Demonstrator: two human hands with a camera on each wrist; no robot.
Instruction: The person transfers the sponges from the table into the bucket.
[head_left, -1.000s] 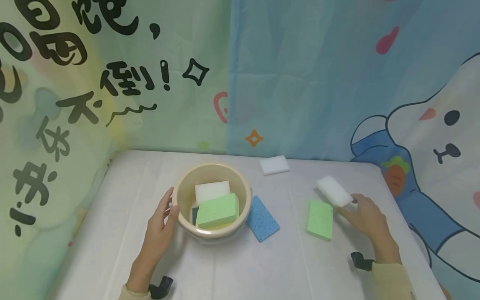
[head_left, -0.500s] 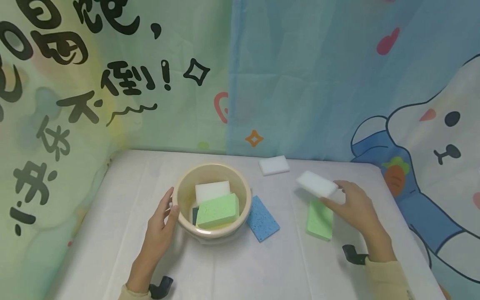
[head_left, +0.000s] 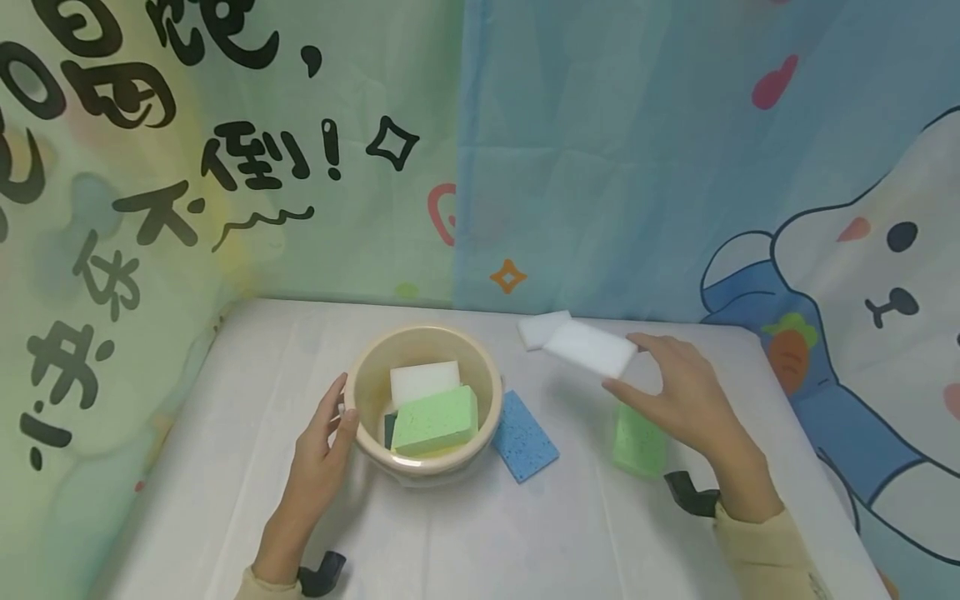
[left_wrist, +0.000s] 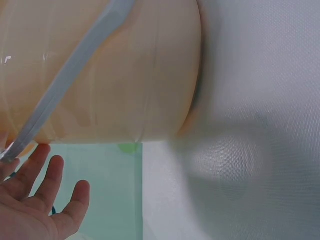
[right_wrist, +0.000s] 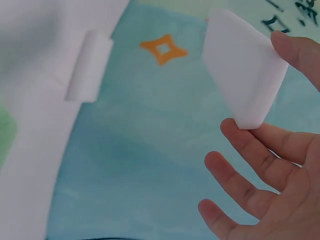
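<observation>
My right hand [head_left: 678,400] pinches a white sponge [head_left: 588,348] by its near end, thumb on one edge and fingertips on the other, above the table. The right wrist view shows the same white sponge [right_wrist: 245,70] clear of the palm. My left hand [head_left: 322,458] touches the left side of a cream bucket [head_left: 480,454], fingers spread and mostly straight. A grey handle [left_wrist: 75,70] slants across the bucket in the left wrist view. Inside lie a green sponge [head_left: 435,421], a white sponge [head_left: 424,383] and parts of dark and yellow pieces.
A blue sponge [head_left: 525,437] lies against the bucket's right side. Another green sponge [head_left: 637,446] sits below my right hand, partly covered by it. At the back edge of the white table [head_left: 487,542] a further white sponge [head_left: 536,327] is half hidden. A printed curtain [head_left: 600,208] hangs behind.
My right hand has carried the white sponge leftward and up from beside the green one, now overlapping the white sponge at the back. The left hand and bucket stay in place.
</observation>
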